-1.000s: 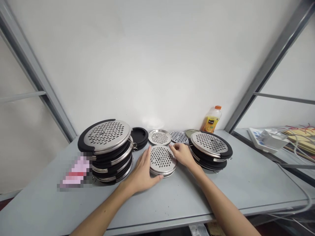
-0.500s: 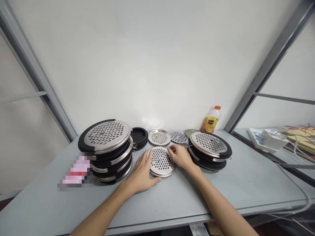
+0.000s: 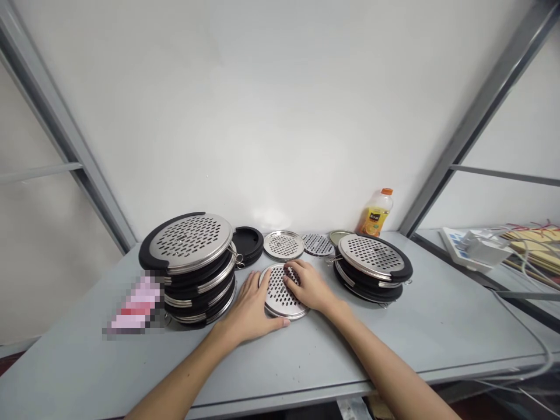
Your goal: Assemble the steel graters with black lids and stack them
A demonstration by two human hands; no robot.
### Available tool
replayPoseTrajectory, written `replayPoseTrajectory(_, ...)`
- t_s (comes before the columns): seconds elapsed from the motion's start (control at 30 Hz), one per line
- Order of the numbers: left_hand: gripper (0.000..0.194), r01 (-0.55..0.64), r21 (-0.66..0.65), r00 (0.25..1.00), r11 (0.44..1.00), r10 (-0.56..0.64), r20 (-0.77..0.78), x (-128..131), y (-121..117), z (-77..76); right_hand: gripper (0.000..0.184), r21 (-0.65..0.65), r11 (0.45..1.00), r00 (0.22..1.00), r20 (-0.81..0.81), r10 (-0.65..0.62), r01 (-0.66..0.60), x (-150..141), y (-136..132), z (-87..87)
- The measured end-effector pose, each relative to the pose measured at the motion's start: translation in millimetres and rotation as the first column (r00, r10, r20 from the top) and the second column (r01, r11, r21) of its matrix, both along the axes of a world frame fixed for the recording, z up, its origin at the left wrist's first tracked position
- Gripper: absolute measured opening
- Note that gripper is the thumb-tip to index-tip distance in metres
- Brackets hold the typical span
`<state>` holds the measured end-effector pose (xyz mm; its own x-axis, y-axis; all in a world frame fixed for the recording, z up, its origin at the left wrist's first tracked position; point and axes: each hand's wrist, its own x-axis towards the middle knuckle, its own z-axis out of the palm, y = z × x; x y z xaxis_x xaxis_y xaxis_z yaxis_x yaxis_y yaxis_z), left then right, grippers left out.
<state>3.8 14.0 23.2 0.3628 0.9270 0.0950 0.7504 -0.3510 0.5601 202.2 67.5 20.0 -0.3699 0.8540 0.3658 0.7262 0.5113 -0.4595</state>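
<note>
A round metal disc with rows of slots (image 3: 279, 296) lies on the grey table between my hands. My left hand (image 3: 251, 308) braces its left rim, fingers stretched along the far left side and thumb along the front edge. Over the disc's right part, the bent fingers of my right hand (image 3: 311, 287) hold the far edge, its thumb resting on the slotted face. The fingertips partly cover the slots. Left of my hands stands a tall stack of black-rimmed slotted discs (image 3: 189, 242) with wire clasps; a shorter similar stack (image 3: 371, 256) stands on the right.
By the wall lie black rings (image 3: 248, 244), a shallow slotted metal disc (image 3: 283, 245), a darker slotted disc (image 3: 318, 245) and a greenish lid (image 3: 341, 237). An orange-capped juice bottle (image 3: 377, 213) stands behind the right stack. Cables and a white power strip (image 3: 468, 249) are at far right.
My right hand has slid left from the disc's right edge onto its face, its fingers more curled. The disc has shifted slightly left and toward me. My left hand stays nearly still.
</note>
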Motion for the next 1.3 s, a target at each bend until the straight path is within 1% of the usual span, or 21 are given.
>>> replayPoseTrajectory(0.07, 0.113, -0.019, -0.039, 0.999, 0.999, 0.017, -0.037, 0.5, -0.8, 0.9, 0.027, 0.016, 1.0, 1.0, 0.001, 0.001, -0.001, -0.4, -0.6, 0.5)
replayPoseTrajectory(0.13, 0.114, -0.019, -0.045, 0.999, 0.999, 0.017, -0.045, 0.9, -1.1, 0.9, 0.026, 0.035, 0.999, 1.0, -0.007, 0.004, -0.004, -1.1, -1.1, 1.2)
replayPoseTrajectory(0.37, 0.11, 0.009, 0.045, 1.0, 0.999, -0.009, -0.001, 0.1, 1.1, -0.9, 0.025, 0.072, 0.997, 0.999, -0.05, 0.02, -0.016, -2.4, -1.2, 2.7)
replayPoseTrajectory(0.47, 0.108, 0.014, 0.062, 1.0, 0.998, -0.014, -0.012, -1.0, 1.6, -1.1, 0.025, 0.086, 0.996, 0.998, -0.056, 0.025, -0.02, -2.2, -0.9, 1.2)
replayPoseTrajectory(0.63, 0.112, -0.001, -0.025, 0.994, 1.0, -0.002, -0.113, -2.9, 2.8, -6.4, 0.022, 0.093, 0.995, 0.999, -0.039, 0.036, -0.032, -3.0, -0.3, -1.8)
replayPoseTrajectory(0.7, 0.113, 0.008, -0.036, 0.991, 0.999, -0.012, -0.132, -3.5, 3.1, -10.1, 0.021, 0.094, 0.995, 0.999, -0.03, 0.036, -0.033, -3.4, 0.0, -2.1)
replayPoseTrajectory(0.87, 0.106, 0.066, 0.06, 0.985, 0.996, -0.055, -0.165, -3.7, 2.4, -16.9, 0.02, 0.091, 0.995, 0.999, -0.01, 0.037, -0.036, -3.3, -0.1, -1.0)
replayPoseTrajectory(1.03, 0.101, 0.095, 0.093, 0.972, 0.991, -0.072, -0.222, -1.6, 1.5, -14.7, 0.024, 0.076, 0.997, 1.0, 0.003, 0.023, -0.023, -3.6, 0.1, -3.7)
replayPoseTrajectory(1.17, 0.096, 0.087, 0.086, 0.969, 0.993, -0.065, -0.238, 0.9, 0.1, -10.0, 0.04, 0.066, 0.998, 1.0, 0.014, -0.006, 0.005, -3.9, -0.7, -11.5)
replayPoseTrajectory(1.3, 0.104, 0.076, 0.068, 0.96, 0.995, -0.055, -0.273, 3.2, -0.6, -7.5, 0.04, 0.065, 0.998, 0.997, 0.07, 0.01, -0.015, -2.8, -2.2, -17.0)
